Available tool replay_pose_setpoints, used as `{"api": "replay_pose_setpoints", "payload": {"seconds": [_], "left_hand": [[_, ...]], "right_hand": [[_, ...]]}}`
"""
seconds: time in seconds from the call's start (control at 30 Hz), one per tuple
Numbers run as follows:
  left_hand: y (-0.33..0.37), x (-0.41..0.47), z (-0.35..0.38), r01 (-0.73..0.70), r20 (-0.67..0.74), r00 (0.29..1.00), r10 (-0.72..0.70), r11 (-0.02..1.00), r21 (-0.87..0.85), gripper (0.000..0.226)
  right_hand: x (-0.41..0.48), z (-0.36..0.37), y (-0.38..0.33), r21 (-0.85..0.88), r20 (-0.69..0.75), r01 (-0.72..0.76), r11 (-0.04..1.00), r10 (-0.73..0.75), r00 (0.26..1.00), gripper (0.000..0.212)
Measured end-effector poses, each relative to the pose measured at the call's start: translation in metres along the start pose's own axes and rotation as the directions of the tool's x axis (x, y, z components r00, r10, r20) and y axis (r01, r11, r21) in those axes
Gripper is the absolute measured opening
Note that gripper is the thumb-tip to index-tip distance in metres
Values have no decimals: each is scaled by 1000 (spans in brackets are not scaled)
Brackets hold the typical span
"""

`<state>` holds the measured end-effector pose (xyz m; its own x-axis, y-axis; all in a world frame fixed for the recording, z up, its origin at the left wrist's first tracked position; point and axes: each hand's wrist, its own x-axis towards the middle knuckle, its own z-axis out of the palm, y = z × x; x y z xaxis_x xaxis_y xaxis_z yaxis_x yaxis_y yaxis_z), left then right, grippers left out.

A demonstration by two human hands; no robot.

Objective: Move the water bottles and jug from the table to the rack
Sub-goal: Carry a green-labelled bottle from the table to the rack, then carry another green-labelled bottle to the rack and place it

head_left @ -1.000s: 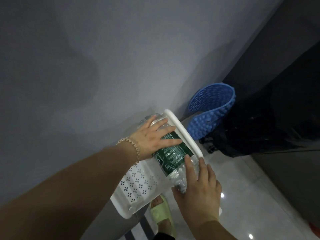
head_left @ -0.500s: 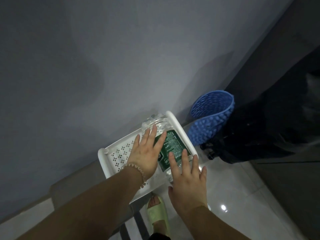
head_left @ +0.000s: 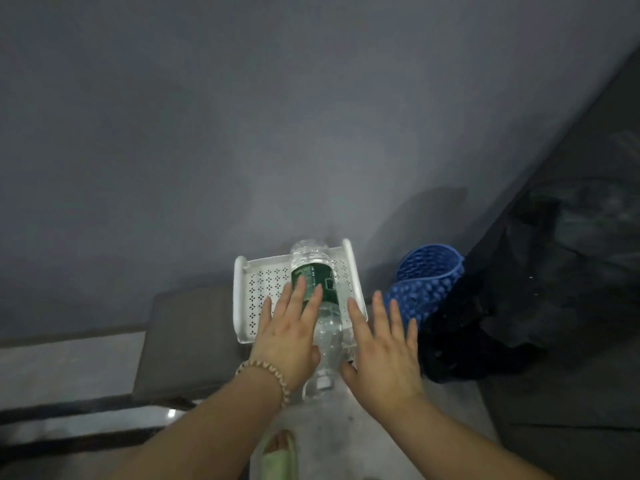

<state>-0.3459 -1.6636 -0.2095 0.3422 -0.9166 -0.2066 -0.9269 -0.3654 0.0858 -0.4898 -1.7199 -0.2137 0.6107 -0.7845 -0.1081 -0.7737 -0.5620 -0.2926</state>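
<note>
The bottle (head_left: 313,289) lies lengthwise on the rack (head_left: 242,289), cap toward her; left hand (head_left: 289,336) flat on it, right hand (head_left: 381,351) spread beside.

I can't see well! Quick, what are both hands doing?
Left hand: open, fingers spread, lying on the bottle.
Right hand: open, holding nothing, beside the bottle.

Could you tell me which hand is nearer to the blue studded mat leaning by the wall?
The right hand: its fingertips nearly reach the blue mat. The left hand lies on the water bottle, farther away.
</note>
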Motion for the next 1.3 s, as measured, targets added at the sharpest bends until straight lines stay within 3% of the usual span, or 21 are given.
{"api": "replay_pose_setpoints", "payload": {"seconds": [0.17,0.37,0.67,0.97,1.17,1.3], "left_hand": [[-2,-79,-45,102,-114,988,-100,995,9,90],[-21,-181,-83,196,-249,949,-191,981,-5,86],[-38,-398,-72,274,-319,915,-248,961,38,88],[-59,-583,-101,551,-411,769,-490,834,38,87],[-27,-670,-81,696,-461,621,-634,716,-48,83],[-5,-722,-62,781,-413,548,-727,622,-58,87]], "right_hand": [[-39,-45,-21,-37,-6,89,995,-89,996,84],[-106,-62,-79,-42,-88,218,975,-221,971,88],[-278,-55,-167,-37,-190,350,936,-350,917,93],[-407,-83,-257,-57,-254,617,785,-609,752,90],[-479,-68,-275,-20,-259,760,650,-737,624,92],[-529,-46,-278,-17,-229,836,548,-816,531,91]]}}
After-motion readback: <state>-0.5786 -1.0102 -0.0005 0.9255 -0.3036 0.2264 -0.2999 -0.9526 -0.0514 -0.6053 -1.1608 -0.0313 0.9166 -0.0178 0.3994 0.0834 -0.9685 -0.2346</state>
